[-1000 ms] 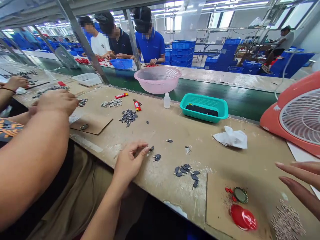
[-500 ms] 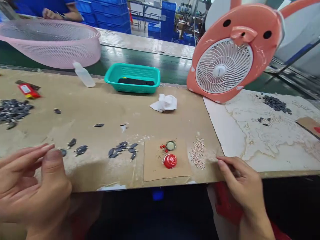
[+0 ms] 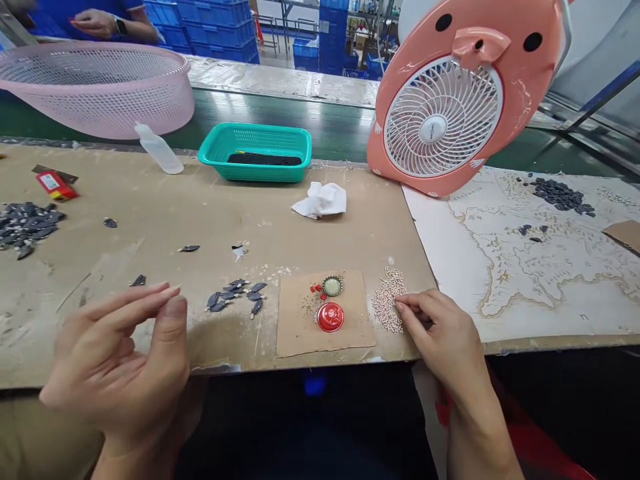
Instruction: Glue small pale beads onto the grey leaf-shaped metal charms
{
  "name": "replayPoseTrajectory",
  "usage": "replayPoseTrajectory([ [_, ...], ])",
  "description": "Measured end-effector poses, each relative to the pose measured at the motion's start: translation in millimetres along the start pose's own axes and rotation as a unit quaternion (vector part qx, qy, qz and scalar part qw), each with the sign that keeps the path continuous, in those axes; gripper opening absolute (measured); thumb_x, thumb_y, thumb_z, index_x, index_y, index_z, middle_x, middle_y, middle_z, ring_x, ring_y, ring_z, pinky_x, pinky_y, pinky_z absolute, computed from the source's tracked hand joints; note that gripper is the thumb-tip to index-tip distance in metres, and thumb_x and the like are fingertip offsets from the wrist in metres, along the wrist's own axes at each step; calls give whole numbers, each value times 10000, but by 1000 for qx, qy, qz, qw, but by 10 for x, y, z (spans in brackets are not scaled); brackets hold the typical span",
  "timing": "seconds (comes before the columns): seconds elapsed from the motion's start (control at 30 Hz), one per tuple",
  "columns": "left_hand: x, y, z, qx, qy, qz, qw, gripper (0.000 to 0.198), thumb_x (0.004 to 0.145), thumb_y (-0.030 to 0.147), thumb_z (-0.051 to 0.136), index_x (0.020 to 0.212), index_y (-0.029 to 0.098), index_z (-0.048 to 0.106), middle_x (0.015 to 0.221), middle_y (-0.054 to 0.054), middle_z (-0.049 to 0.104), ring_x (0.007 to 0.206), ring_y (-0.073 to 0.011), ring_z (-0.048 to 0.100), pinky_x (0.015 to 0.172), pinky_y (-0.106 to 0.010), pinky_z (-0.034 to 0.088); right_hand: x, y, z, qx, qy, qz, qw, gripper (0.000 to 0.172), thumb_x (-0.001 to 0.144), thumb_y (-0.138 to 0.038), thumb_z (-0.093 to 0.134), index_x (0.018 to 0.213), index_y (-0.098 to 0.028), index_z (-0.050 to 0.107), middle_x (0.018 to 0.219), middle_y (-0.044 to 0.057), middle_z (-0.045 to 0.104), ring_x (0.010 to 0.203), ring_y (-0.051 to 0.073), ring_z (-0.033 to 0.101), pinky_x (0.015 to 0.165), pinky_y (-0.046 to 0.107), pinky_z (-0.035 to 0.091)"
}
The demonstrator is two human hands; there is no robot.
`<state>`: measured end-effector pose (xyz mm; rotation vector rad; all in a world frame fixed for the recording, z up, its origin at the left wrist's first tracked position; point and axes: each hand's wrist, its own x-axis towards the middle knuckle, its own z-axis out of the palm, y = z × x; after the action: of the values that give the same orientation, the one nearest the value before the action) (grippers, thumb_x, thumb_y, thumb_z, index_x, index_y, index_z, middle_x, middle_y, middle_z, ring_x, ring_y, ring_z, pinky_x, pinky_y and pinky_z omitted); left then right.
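My left hand (image 3: pixel 120 360) hovers over the table's near edge, thumb pressed toward the fingertips in a pinch; what it holds is too small to make out. Just beyond it lie a few dark leaf-shaped pieces (image 3: pixel 235 297). My right hand (image 3: pixel 440 333) rests on the edge with curled fingers, its fingertips pinching into a small heap of pale beads (image 3: pixel 387 303). Between the hands is a cardboard square (image 3: pixel 300 333) carrying a red cap (image 3: pixel 331 317), a gold-rimmed bottle cap (image 3: pixel 333 286) and tiny red bits (image 3: pixel 316 289).
A pink fan (image 3: pixel 440 107) stands back right beside a stained white sheet (image 3: pixel 500 293) with dark pieces (image 3: pixel 557 193). A teal basket (image 3: pixel 255 153), crumpled tissue (image 3: pixel 320 199), small bottle (image 3: pixel 159 151), pink colander (image 3: pixel 95 87), red lighter (image 3: pixel 55 183) and dark pile (image 3: pixel 27 223) lie further back. A co-worker's hand (image 3: pixel 97 23) is far left.
The view swung right from the neighbours to my own spot. My right hand slid left from the table edge to the bead heap. My left hand moved right, fingers staying pinched.
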<state>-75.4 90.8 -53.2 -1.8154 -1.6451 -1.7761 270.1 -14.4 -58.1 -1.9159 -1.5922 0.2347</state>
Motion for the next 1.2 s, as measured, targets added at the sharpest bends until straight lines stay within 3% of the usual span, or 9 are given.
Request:
replayPoseTrajectory([
  [0.1, 7, 53, 11, -24, 44, 90, 995, 163, 672, 211, 809, 821, 155, 777, 823, -83, 757, 777, -254, 707, 810, -434, 567, -3, 8, 6, -5, 3, 2, 1000, 204, 994, -339, 562, 940, -224, 721, 881, 31, 697, 792, 172, 649, 738, 340, 504],
  [0.27, -11, 90, 49, -62, 57, 123, 989, 159, 665, 181, 823, 823, 167, 806, 794, -67, 774, 727, -235, 720, 745, -401, 571, -28, 33, 13, -13, 4, 15, 1000, 199, 996, -344, 546, 924, -215, 679, 874, 33, 674, 769, 172, 632, 717, 339, 495],
  [0.63, -115, 174, 7, -66, 32, 95, 993, 156, 682, 193, 833, 836, 192, 811, 850, -61, 801, 758, -245, 744, 764, -407, 595, -34, 55, -75, -19, -38, -32, 999, 250, 1026, -363, 518, 1067, -232, 728, 960, 47, 719, 888, 194, 678, 804, 356, 532],
  [0.83, -143, 220, -64, -48, 4, 84, 995, 152, 702, 168, 831, 848, 201, 806, 883, -50, 803, 806, -250, 753, 807, -420, 612, -44, 44, -119, -33, -55, -35, 997, 248, 1012, -376, 531, 999, -247, 742, 899, 33, 703, 838, 194, 666, 769, 353, 506],
  [1.0, -140, 318, -129, -45, -31, 79, 995, 236, 701, 38, 811, 862, 210, 793, 890, -41, 795, 812, -246, 745, 805, -427, 601, -54, 55, -98, -19, -49, -17, 998, 205, 993, -367, 550, 949, -232, 697, 879, 29, 680, 800, 190, 642, 747, 353, 485],
  [1.2, -183, 425, -132, -77, -38, 74, 994, 212, 699, 62, 818, 847, 210, 780, 908, -31, 779, 822, -239, 742, 806, -412, 599, -64, 86, -54, 27, -15, 5, 1000, 232, 1025, -389, 505, 976, -224, 660, 931, 52, 672, 839, 201, 636, 788, 364, 475],
])
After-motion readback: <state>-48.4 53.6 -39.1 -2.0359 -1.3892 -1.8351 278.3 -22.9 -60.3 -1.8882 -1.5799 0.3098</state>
